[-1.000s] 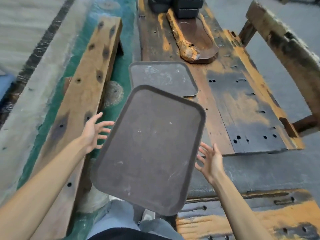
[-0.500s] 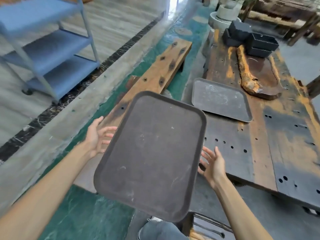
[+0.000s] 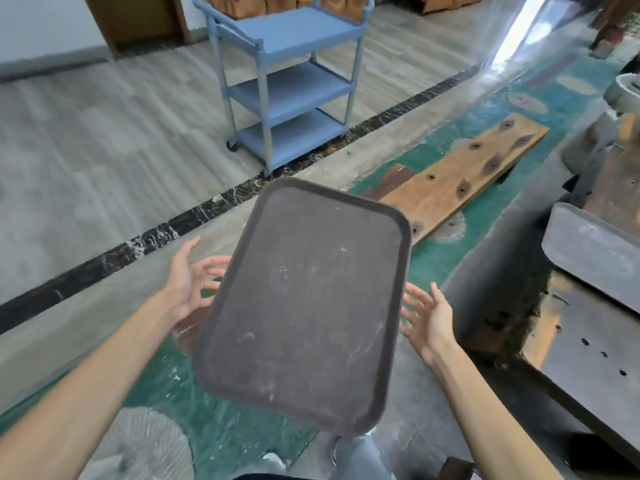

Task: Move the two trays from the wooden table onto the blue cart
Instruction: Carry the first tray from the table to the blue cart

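Note:
A dark brown rectangular tray (image 3: 304,306) is carried in the air in front of me, tilted slightly. My left hand (image 3: 188,282) supports its left edge, fingers spread and reaching under it. On the opposite edge, my right hand (image 3: 427,317) holds it the same way. A second tray (image 3: 595,251), grey, lies on the wooden table (image 3: 588,344) at the right edge of view. The blue cart (image 3: 291,32), with three bare shelves, stands ahead on the pale floor, well beyond the carried tray.
A low wooden bench (image 3: 457,178) lies on the green floor strip between the table and the cart, to the right of my path. A dark marble band (image 3: 194,216) crosses the floor in front of the cart. My legs show below the tray.
The view has swung left, away from the table and toward the blue cart. The brown tray stays in both hands; the grey tray and table have slid to the right edge.

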`<state>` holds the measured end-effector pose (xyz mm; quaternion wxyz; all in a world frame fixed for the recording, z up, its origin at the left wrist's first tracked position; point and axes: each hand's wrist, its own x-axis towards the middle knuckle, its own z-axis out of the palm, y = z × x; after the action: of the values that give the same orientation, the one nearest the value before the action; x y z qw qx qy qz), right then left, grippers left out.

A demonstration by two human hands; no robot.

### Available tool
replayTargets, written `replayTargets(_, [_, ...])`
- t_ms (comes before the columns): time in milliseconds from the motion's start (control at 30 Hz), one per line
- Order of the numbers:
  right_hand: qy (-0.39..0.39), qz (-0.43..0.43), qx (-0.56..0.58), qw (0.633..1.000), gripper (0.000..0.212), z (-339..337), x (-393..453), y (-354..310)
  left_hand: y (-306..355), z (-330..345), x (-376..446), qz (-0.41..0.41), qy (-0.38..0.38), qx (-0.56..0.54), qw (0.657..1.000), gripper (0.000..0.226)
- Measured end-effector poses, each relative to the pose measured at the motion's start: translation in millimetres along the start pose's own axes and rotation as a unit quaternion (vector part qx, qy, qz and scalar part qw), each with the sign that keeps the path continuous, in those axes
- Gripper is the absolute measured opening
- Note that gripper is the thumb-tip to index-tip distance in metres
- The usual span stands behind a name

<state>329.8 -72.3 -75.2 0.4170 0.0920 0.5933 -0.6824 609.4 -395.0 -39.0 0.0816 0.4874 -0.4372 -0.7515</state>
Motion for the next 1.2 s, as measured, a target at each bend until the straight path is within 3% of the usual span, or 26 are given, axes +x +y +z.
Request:
replayTargets(200, [-0.055,0.023,-0.041,0.997,0.046,94.3,10.8,24.8,-0.5,-96.7,-24.8,0.021,0.053,-0.048,0.997,0.085])
replayTargets(400, [-0.098,0.033,-0.078,0.992,0.050,172.7,45.7,26.1,10.8,-148.5,-17.3,0.028,0.093,-0.096,0.991,0.085])
replayTargets(900, [-0.145,0.060,-0.073,0.985,0.054,352.9,228.7,-28.2,148.0,-213.5,141.6,0.022,0.133,-0.109,0.985,0.073])
replayTargets(1200, [-0.111,0.069,-0.093,0.987,0.048,420.0,305.2,-63.6,206.7,-237.4,221.4,-0.023,0.119,-0.083,0.989,0.076])
